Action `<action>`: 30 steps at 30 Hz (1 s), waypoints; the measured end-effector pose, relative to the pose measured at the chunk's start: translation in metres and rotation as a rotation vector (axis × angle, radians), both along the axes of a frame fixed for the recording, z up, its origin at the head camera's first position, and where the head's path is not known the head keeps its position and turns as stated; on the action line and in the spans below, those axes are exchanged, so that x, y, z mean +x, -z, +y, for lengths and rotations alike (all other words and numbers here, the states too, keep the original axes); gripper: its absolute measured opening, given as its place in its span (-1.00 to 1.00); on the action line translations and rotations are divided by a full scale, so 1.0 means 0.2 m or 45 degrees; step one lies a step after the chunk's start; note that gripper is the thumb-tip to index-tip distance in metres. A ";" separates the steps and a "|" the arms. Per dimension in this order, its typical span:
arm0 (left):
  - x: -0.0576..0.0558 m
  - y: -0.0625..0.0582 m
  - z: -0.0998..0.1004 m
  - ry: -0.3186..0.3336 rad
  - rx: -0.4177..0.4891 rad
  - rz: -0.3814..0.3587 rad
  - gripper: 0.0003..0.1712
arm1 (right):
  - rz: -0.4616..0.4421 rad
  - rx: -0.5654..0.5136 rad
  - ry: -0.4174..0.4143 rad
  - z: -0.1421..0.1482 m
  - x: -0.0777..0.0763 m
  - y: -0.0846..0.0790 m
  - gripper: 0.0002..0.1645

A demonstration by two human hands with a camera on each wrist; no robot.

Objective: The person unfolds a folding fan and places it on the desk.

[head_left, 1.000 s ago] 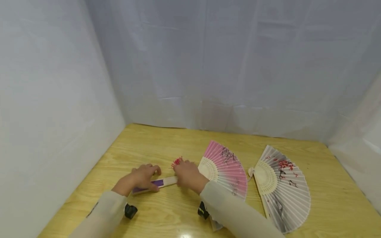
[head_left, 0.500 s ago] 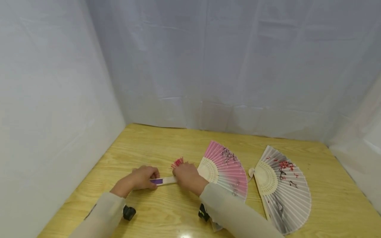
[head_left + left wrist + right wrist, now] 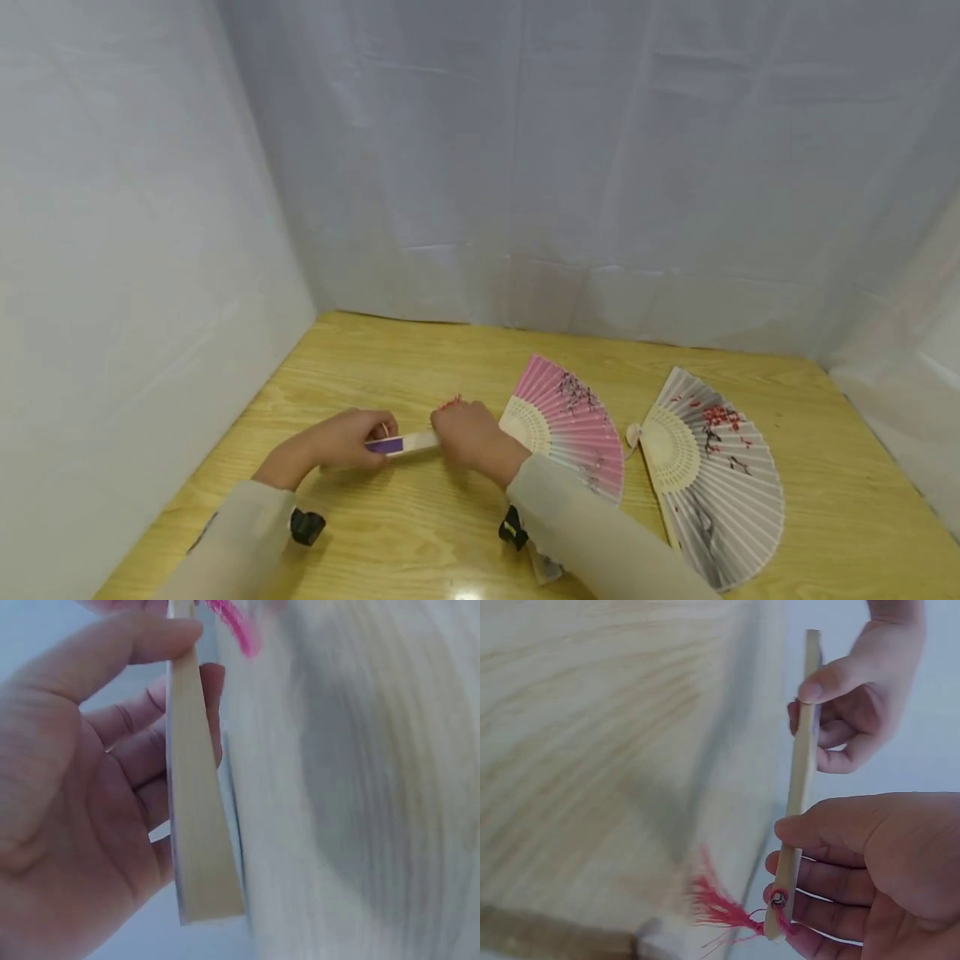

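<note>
A folded hand fan (image 3: 421, 441) with pale wooden ribs and a purple band spans the space between my two hands. My left hand (image 3: 347, 439) pinches its purple part between thumb and fingers; the left wrist view shows the fan's flat end (image 3: 210, 900) poking out past the fingers, close beside the tabletop. At the pivot end, my right hand (image 3: 474, 439) grips the ribs, thumb on one side and fingers on the other. A pinkish-red tassel (image 3: 718, 901) hangs from the pivot hole, mostly hidden by the right hand in the head view.
An opened pink fan (image 3: 577, 417) with blossom print lies just right of my right hand, partly under the forearm. Farther right rests an opened grey-white fan (image 3: 738, 492) with red flowers. The wood-grain table (image 3: 390, 350) meets white sheet walls (image 3: 480, 208) behind and at the sides.
My left hand has closed its fingers round the folded fan and shifted slightly left. The right hand keeps its grip at the pivot end, turned a little. The opened fans stay put.
</note>
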State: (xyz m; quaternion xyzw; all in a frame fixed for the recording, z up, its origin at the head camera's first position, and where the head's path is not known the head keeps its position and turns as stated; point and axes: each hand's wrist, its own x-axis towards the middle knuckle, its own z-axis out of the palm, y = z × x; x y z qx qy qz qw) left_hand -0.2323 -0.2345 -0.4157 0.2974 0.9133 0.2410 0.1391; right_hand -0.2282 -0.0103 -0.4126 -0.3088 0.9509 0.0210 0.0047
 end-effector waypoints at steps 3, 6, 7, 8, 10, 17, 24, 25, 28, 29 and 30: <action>0.00 -0.03 -0.01 0.036 0.054 -0.043 -0.73 | 0.037 -0.029 -0.019 0.02 0.00 -0.05 -0.92; 0.00 -0.06 0.00 0.051 0.102 -0.090 -0.72 | 0.063 -0.055 -0.030 0.04 0.02 -0.11 -0.94; 0.01 -0.07 0.00 0.050 0.109 -0.101 -0.71 | 0.061 -0.067 -0.033 0.05 0.03 -0.13 -0.93; 0.01 -0.08 0.00 0.049 0.116 -0.115 -0.71 | 0.061 -0.079 -0.040 0.07 0.03 -0.14 -0.93; 0.01 -0.10 0.00 0.049 0.125 -0.141 -0.70 | 0.056 -0.094 -0.050 0.09 0.04 -0.16 -0.91; 0.03 -0.18 -0.01 0.109 0.169 -0.226 -0.71 | -0.033 -0.146 -0.064 0.15 0.11 -0.20 -0.77; 0.04 -0.24 -0.01 0.160 0.219 -0.337 -0.71 | -0.159 -0.210 -0.058 0.21 0.20 -0.25 -0.68; 0.04 -0.25 -0.01 0.166 0.222 -0.336 -0.71 | -0.172 -0.227 -0.059 0.21 0.21 -0.26 -0.65; 0.04 -0.27 -0.01 0.147 0.222 -0.276 -0.72 | -0.194 -0.288 -0.056 0.24 0.22 -0.26 -0.56; 0.03 -0.28 -0.01 0.135 0.232 -0.252 -0.73 | -0.198 -0.307 -0.051 0.25 0.23 -0.25 -0.56; 0.03 -0.28 -0.02 0.115 0.241 -0.222 -0.73 | -0.196 -0.326 -0.046 0.26 0.23 -0.25 -0.56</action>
